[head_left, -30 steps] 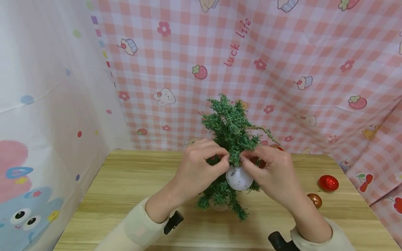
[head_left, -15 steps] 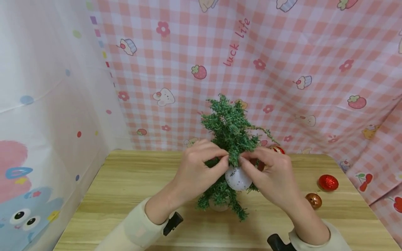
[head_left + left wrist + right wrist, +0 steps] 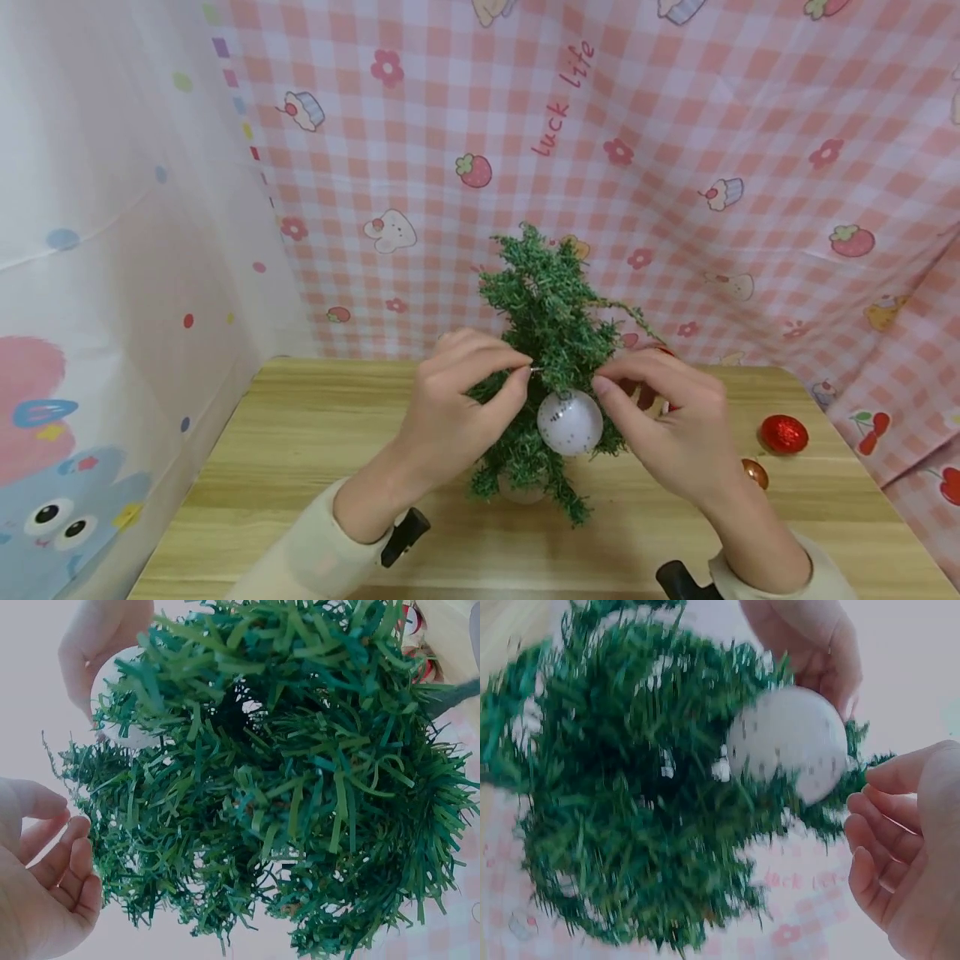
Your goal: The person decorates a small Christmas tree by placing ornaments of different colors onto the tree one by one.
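Observation:
A small artificial Christmas tree (image 3: 540, 283) stands between my hands. From a front branch hangs a white speckled ball ornament (image 3: 570, 423), also visible in the right wrist view as a white ball (image 3: 784, 742). My left hand (image 3: 468, 404) is left of that branch, thumb and index finger pinching a short thin strand just above the ball. My right hand (image 3: 671, 417) is on the other side, its thumb and index fingertips close together beside the branch; the right wrist view is blurred, and whether they hold anything is unclear.
A shiny red ornament (image 3: 784, 434) and a copper-coloured ball (image 3: 756, 473), partly hidden by my right wrist, lie on the wooden table (image 3: 315, 433) at the right. More red ornaments are partly hidden behind my right hand. A checked curtain (image 3: 420, 150) hangs behind the table.
My hands have moved apart, left hand leftward and right hand rightward, away from the branch above the white ball. The ball hangs in nearly the same place, now less covered.

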Tool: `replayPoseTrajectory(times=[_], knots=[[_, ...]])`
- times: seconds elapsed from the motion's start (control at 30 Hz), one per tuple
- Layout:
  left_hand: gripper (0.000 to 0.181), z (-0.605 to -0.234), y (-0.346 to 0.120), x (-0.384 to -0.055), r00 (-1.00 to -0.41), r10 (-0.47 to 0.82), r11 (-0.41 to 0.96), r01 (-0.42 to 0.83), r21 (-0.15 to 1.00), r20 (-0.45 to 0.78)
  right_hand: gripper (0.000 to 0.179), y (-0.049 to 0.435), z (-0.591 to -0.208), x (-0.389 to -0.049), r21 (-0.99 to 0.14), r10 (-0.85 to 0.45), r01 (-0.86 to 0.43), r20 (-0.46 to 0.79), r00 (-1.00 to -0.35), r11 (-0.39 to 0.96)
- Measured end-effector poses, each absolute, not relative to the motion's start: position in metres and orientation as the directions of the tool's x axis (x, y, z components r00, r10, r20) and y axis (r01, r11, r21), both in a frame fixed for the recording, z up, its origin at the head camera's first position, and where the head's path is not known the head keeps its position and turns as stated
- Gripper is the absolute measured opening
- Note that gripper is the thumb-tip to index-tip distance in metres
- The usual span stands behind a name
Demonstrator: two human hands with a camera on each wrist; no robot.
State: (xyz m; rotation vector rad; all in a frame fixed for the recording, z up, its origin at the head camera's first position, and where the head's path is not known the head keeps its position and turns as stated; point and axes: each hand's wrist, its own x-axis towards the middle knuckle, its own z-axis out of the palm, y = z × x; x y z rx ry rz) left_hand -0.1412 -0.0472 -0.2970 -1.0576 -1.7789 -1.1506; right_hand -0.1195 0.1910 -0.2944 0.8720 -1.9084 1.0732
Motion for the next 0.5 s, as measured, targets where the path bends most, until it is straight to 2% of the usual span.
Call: replayPoseTrajectory(times=[0.1,0.23,0.3,0.5], knots=[[0.01,-0.297,-0.05,-0.141,-0.378,0.228,0.28,0.908,0.312,0.897,0.004,0.198,-0.297,-0.121,-0.356,-0.155,-0.837,0.879,-0.451,0.415],[0.01,-0.3,-0.056,-0.14,-0.387,0.237,0.305,0.901,0.309,0.891,0.022,0.208,-0.3,-0.123,-0.353,-0.127,-0.84,0.891,-0.436,0.412],[0.009,-0.304,-0.058,-0.14,-0.384,0.242,0.317,0.899,0.301,0.891,0.024,0.213,-0.302,-0.123,-0.358,-0.123,-0.838,0.889,-0.44,0.412],[0.01,-0.316,-0.065,-0.138,-0.315,0.26,0.372,0.905,0.206,0.913,0.025,0.227,-0.31,-0.123,-0.364,-0.105,-0.839,0.893,-0.438,0.404]])
